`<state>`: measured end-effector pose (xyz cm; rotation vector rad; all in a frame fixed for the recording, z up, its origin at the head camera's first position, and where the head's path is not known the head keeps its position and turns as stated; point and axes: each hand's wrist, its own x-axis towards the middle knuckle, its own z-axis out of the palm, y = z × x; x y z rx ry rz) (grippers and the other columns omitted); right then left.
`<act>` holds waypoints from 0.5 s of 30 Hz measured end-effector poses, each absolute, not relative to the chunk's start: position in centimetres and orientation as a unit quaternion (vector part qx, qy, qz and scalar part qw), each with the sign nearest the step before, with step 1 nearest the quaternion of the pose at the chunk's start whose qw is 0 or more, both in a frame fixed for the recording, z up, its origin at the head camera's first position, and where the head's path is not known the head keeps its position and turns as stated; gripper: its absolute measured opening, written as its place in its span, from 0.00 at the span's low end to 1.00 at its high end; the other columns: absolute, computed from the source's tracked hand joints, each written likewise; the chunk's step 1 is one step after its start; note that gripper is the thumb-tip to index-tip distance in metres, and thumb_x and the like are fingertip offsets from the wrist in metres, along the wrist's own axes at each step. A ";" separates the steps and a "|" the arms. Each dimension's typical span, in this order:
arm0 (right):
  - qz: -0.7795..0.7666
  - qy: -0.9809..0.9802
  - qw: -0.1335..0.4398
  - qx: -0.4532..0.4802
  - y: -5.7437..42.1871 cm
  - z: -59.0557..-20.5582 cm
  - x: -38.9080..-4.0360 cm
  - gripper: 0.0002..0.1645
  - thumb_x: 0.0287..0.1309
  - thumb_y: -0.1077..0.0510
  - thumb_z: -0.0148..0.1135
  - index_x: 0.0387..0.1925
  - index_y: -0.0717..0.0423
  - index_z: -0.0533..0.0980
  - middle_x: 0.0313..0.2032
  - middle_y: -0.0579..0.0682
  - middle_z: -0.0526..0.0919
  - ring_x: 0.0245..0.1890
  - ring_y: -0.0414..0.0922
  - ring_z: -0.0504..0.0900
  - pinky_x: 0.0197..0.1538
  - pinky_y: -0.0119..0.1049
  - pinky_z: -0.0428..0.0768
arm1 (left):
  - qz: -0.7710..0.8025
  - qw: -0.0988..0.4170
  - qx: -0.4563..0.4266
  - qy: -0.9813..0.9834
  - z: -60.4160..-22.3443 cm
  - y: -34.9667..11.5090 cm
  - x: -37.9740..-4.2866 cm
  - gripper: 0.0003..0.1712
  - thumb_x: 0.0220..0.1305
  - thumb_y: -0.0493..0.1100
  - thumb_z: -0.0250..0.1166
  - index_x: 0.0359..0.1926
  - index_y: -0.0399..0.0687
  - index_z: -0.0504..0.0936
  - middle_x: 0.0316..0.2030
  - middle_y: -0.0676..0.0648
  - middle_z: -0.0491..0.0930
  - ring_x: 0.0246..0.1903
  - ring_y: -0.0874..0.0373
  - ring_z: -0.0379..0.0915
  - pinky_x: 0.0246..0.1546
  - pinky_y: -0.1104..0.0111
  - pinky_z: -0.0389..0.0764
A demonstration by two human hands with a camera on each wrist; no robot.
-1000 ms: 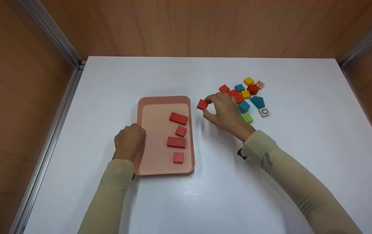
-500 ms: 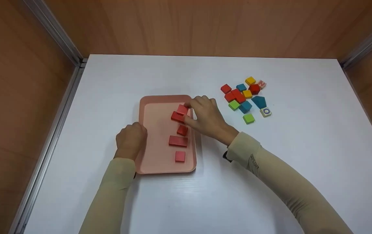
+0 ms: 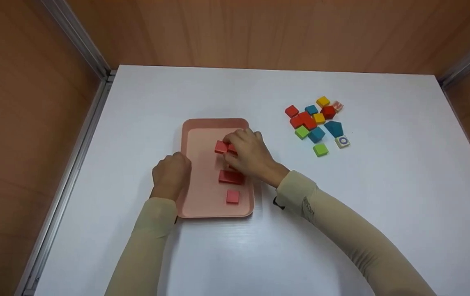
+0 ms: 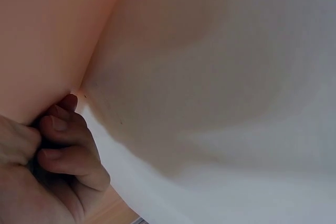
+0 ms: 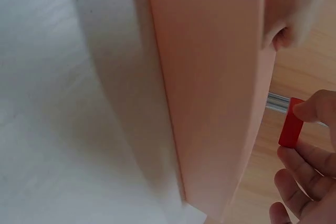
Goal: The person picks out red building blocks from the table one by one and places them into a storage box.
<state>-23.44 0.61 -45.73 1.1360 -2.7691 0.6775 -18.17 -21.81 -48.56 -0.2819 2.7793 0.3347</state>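
Head, centre: the right hand (image 3: 251, 154) pinched a red block (image 3: 220, 147) over the tray (image 3: 202, 199); the left hand (image 3: 171, 174) gripped its rim! Left wrist, lower left: fingers (image 4: 73, 156) curled there. Right wrist, right side: thumb and fingertips (image 5: 289, 156) clasped the block, probably light, hard, best taken by opposite faces.
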 end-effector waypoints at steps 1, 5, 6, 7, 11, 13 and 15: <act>0.219 -0.903 0.030 0.368 0.6 -45.9 -23.4 0.17 0.64 0.53 0.63 0.51 0.55 0.77 0.46 0.49 0.80 0.46 0.46 0.72 0.46 0.43 0.68 | 0.125 0.164 -0.107 0.972 -48.6 -21.8 -18.2 0.13 0.77 0.38 0.48 0.44 0.30 0.75 0.34 0.34 0.79 0.30 0.47 0.77 0.33 0.53 0.82; 0.213 -0.907 0.003 0.363 0.4 -46.7 -23.4 0.17 0.63 0.53 0.63 0.52 0.54 0.77 0.45 0.49 0.80 0.45 0.47 0.71 0.46 0.44 0.66 | 0.165 0.163 -0.147 0.961 -48.7 -21.8 -18.4 0.19 0.78 0.42 0.42 0.43 0.33 0.76 0.36 0.35 0.81 0.31 0.47 0.77 0.35 0.53 0.81; 0.210 -0.908 0.000 0.362 0.4 -46.9 -23.3 0.17 0.63 0.53 0.63 0.51 0.54 0.78 0.45 0.49 0.80 0.44 0.47 0.71 0.46 0.44 0.66 | 0.166 0.164 -0.148 0.961 -48.7 -21.8 -18.4 0.19 0.78 0.42 0.42 0.43 0.33 0.76 0.36 0.35 0.81 0.31 0.47 0.77 0.35 0.53 0.81; 0.207 -0.909 -0.003 0.362 0.3 -47.0 -23.3 0.17 0.63 0.52 0.64 0.51 0.54 0.78 0.44 0.49 0.80 0.44 0.47 0.70 0.46 0.45 0.66 | 0.169 0.163 -0.152 0.960 -48.7 -21.8 -18.4 0.19 0.78 0.43 0.42 0.43 0.34 0.76 0.37 0.35 0.81 0.31 0.47 0.77 0.36 0.52 0.81; 0.187 -0.913 -0.005 0.362 0.1 -47.8 -23.2 0.16 0.63 0.50 0.65 0.48 0.53 0.79 0.42 0.49 0.81 0.42 0.48 0.70 0.45 0.46 0.65 | 0.171 0.154 -0.147 0.962 -48.7 -21.8 -18.3 0.19 0.78 0.43 0.42 0.41 0.34 0.76 0.35 0.35 0.81 0.31 0.47 0.77 0.34 0.52 0.80; 0.175 -0.916 -0.006 0.362 0.0 -48.1 -23.2 0.16 0.63 0.50 0.65 0.48 0.53 0.79 0.42 0.49 0.81 0.41 0.49 0.70 0.44 0.46 0.65 | 0.171 0.147 -0.139 0.964 -48.8 -21.9 -18.2 0.19 0.78 0.43 0.42 0.40 0.34 0.75 0.34 0.36 0.81 0.30 0.47 0.78 0.33 0.53 0.81; 0.163 -0.918 -0.008 0.362 -0.2 -48.4 -23.2 0.17 0.63 0.49 0.65 0.48 0.53 0.79 0.43 0.50 0.82 0.41 0.49 0.69 0.43 0.46 0.65 | 0.172 0.142 -0.133 0.966 -48.9 -21.9 -18.1 0.19 0.78 0.43 0.42 0.39 0.34 0.75 0.33 0.36 0.80 0.29 0.48 0.78 0.31 0.54 0.81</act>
